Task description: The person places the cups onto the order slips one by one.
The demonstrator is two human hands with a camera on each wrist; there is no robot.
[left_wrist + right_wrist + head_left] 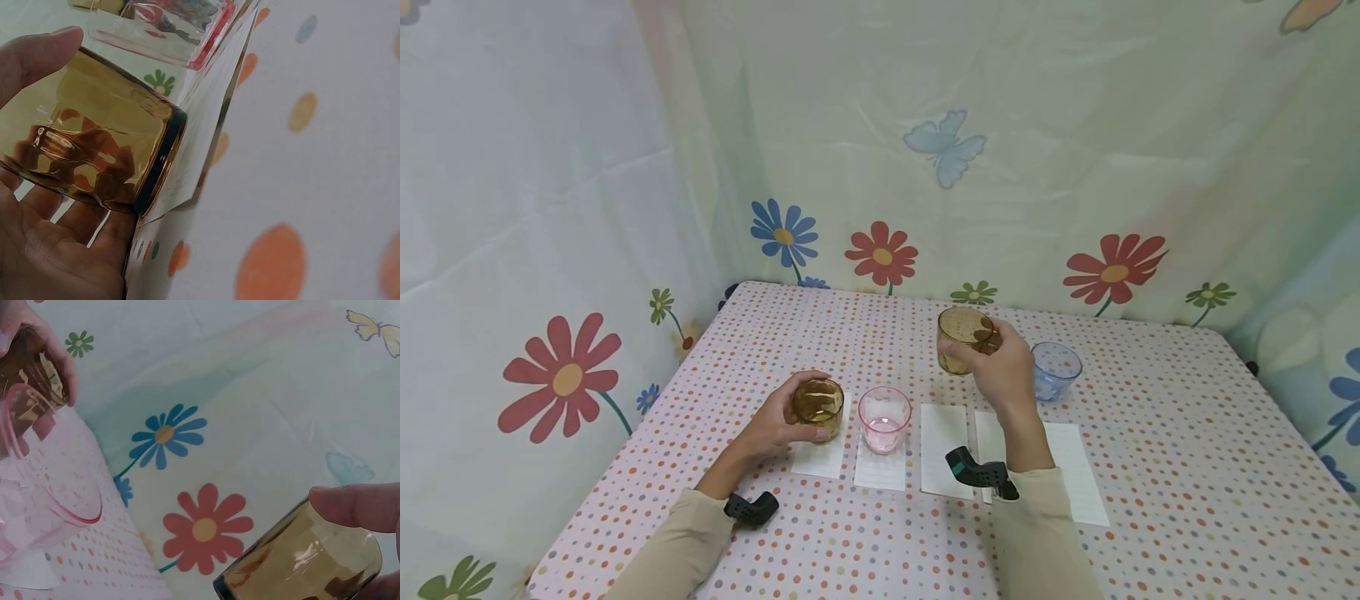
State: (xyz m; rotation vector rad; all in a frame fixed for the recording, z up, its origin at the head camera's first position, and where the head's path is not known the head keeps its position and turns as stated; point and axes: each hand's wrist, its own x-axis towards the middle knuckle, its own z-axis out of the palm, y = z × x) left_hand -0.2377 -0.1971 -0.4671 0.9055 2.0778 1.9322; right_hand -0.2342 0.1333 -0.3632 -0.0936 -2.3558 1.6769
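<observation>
My left hand (778, 425) grips an amber glass cup (818, 406) that stands on a white paper card (820, 457); the left wrist view shows the amber cup (94, 150) close up, wrapped by thumb and fingers. My right hand (1000, 367) holds a second amber glass cup (962, 337) lifted above the table, seen near the thumb as the amber cup (300, 562) in the right wrist view. A pink glass cup (884, 418) stands on its own card between my hands. A blue glass cup (1055, 370) sits just right of my right hand.
The polka-dot tablecloth (1187, 467) covers the table. More white cards (943, 448) lie in a row near the front, one (1078, 479) under my right forearm. Flowered curtains (550, 250) close off the left and back sides.
</observation>
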